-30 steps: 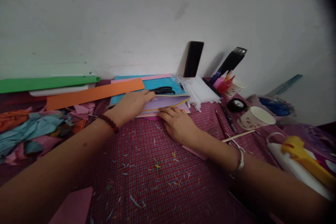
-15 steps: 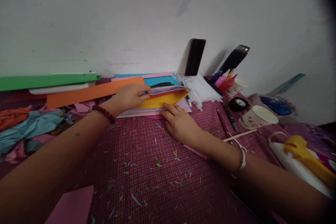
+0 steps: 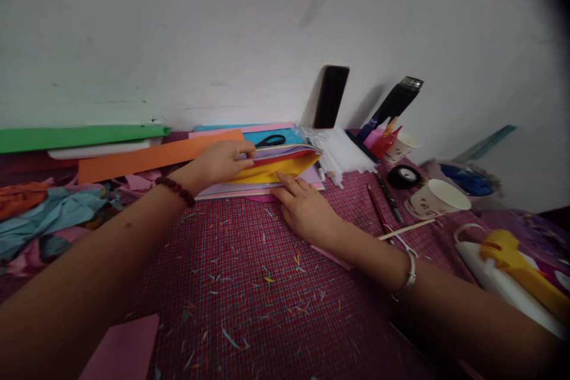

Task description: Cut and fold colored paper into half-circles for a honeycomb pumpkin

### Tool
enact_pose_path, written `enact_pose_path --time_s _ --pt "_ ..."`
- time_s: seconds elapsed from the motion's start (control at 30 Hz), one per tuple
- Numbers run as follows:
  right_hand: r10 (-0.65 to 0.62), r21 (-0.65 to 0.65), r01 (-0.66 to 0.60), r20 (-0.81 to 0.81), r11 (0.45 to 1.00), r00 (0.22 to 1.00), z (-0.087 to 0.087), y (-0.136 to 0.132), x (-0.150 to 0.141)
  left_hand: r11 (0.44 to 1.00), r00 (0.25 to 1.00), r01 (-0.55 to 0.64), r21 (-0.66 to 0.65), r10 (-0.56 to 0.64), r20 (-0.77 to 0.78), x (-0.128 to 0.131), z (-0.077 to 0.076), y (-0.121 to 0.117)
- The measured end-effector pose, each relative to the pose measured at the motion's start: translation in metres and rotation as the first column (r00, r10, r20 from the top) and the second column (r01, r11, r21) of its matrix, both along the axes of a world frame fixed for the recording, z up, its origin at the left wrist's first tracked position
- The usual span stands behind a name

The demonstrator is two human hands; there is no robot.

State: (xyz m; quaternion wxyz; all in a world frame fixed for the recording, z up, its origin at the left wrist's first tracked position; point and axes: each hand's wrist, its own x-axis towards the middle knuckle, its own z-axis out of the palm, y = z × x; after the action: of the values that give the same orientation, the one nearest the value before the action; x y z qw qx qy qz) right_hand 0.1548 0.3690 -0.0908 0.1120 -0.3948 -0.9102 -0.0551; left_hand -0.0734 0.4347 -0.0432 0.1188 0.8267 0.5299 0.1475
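A stack of coloured paper sheets (image 3: 285, 177) lies at the back of the red checked tablecloth (image 3: 249, 285). My left hand (image 3: 218, 163) grips the near edge of the upper sheets and holds them lifted, baring a yellow sheet (image 3: 271, 171). Black scissors (image 3: 269, 141) rest on the raised blue top sheet. My right hand (image 3: 303, 208) lies flat on the cloth, its fingers spread, the forefinger touching the yellow sheet's front edge.
An orange strip (image 3: 151, 156) and a green sheet (image 3: 75, 138) lie at the back left, crumpled paper (image 3: 48, 214) at the left. A phone (image 3: 330, 97) leans on the wall. Paper cups (image 3: 434, 197), tape (image 3: 402, 176), pens (image 3: 385, 196) and a glue gun (image 3: 512, 258) crowd the right.
My left hand has lifted the upper sheets with the scissors on them, uncovering the yellow sheet. My right hand has stayed in place, its forefinger now on the yellow sheet.
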Motion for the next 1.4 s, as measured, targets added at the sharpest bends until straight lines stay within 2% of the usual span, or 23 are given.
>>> enact_pose_path --time_s 0.2,0.33,0.47,0.67,0.77,0.9,1.07,1.17,1.27,1.4 --pt "-0.016 0.022 0.016 0.004 1.0 1.0 -0.003 0.001 0.0 0.999 0.999 0.037 0.04 -0.036 -0.027 -0.003 -0.005 -0.003" --pt "0.0 -0.017 -0.001 -0.042 1.0 0.999 -0.001 0.0 0.0 0.999 1.0 0.022 0.04 -0.021 -0.022 -0.002 -0.006 -0.003" --pt "-0.001 -0.029 0.0 -0.047 1.0 0.999 0.002 -0.001 -0.001 1.0 1.0 0.024 0.018 -0.024 0.011 -0.002 -0.003 0.002" --pt "-0.057 0.038 0.058 -0.047 0.998 0.997 0.004 -0.009 0.001 0.998 0.995 0.059 -0.029 -0.057 0.082 -0.009 0.003 0.015" --pt "-0.078 -0.006 0.077 -0.081 0.997 0.994 0.001 -0.003 0.003 0.997 0.993 0.075 -0.035 -0.072 0.096 -0.011 0.004 0.017" --pt "-0.034 -0.108 0.019 -0.142 0.994 0.989 0.002 0.018 0.002 0.995 0.993 0.098 0.015 -0.099 0.069 -0.006 0.001 0.005" --pt "0.019 -0.158 -0.066 -0.28 0.985 0.96 0.005 0.034 0.0 0.988 0.989 0.12 0.101 -0.11 -0.101 0.0 -0.006 -0.016" --pt "0.086 -0.159 -0.126 -0.236 0.979 0.968 0.004 0.029 0.006 0.99 0.995 0.078 0.113 -0.071 -0.071 -0.002 -0.01 -0.017" --pt "0.068 -0.15 -0.095 -0.175 0.984 0.982 0.001 0.022 0.013 0.994 0.998 0.038 0.104 -0.042 0.038 -0.006 -0.012 -0.013" --pt "-0.01 -0.094 0.0 -0.107 0.996 0.994 0.0 0.015 0.014 0.988 0.987 0.132 0.084 -0.139 0.078 -0.01 -0.011 -0.014"
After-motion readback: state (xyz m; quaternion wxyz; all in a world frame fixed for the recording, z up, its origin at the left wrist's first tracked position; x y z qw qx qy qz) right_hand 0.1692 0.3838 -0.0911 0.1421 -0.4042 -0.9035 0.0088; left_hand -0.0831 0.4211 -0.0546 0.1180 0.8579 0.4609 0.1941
